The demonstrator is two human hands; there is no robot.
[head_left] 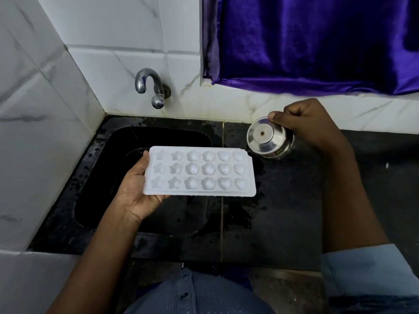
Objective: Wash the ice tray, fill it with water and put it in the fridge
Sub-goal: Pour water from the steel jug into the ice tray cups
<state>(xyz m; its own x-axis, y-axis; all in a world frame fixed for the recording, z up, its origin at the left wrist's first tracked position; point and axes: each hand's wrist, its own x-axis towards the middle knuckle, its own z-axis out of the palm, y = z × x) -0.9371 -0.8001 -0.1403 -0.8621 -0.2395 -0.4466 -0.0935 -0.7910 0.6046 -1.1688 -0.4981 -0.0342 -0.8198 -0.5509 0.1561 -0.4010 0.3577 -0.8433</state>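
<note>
A white ice tray (pixel 200 171) with star, flower and heart shaped cups is held level over the right side of the black sink (pixel 108 177). My left hand (pixel 138 189) grips its left end from below, thumb on the rim. My right hand (pixel 303 125) holds a small steel vessel (pixel 266 138) by its rim on the black counter, just past the tray's far right corner; the vessel is tilted toward me. I cannot tell whether the cups hold water.
A steel tap (pixel 150 87) sticks out of the white tiled wall above the sink. The black stone counter (pixel 283 200) right of the sink is wet. A purple curtain (pixel 317 41) hangs over the ledge behind. White tiles close the left side.
</note>
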